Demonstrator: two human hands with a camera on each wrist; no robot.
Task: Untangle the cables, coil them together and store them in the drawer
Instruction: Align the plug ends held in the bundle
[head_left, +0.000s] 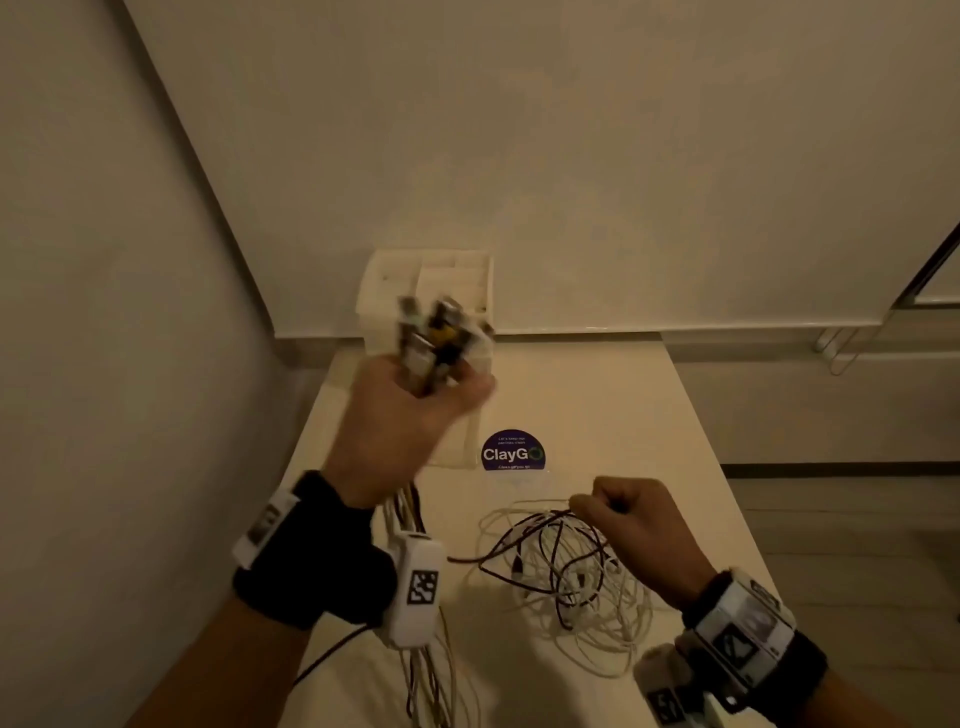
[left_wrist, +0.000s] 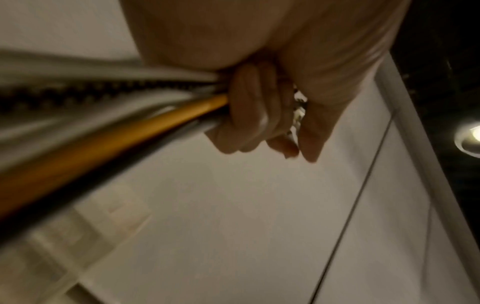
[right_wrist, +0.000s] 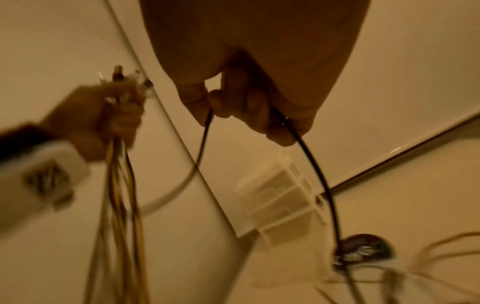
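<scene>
Above the table (head_left: 597, 395), at about 10 o'clock from the sticker (head_left: 513, 451), the left hand (head_left: 402, 415) is raised with fingers (left_wrist: 249, 107) curled tight round a bundle of cables (head_left: 410, 512) just below the plugs (head_left: 434, 332). The plugs stand up out of the fist; the strands hang down past the wrist.

At 4 o'clock from the sticker, the right hand (head_left: 631, 514) is closed on a dark cable (right_wrist: 311, 156), pinched between thumb and fingers and lifted from the tangle (head_left: 571, 577). The tangle lies on the table just below that hand. The drawer unit (head_left: 431, 291) stands at 12 o'clock, against the wall.

Handling, as judged:
- Cables are light, thin and limp; they carry no shape and will sag from any grip point.
- Smooth jackets are likely to slip through a loose pinch.
- Plugs are the stiff parts and snag on loops; gather cables by the plug ends.
- Draw one strand at a time; a hard pull would probably tighten knots.
</scene>
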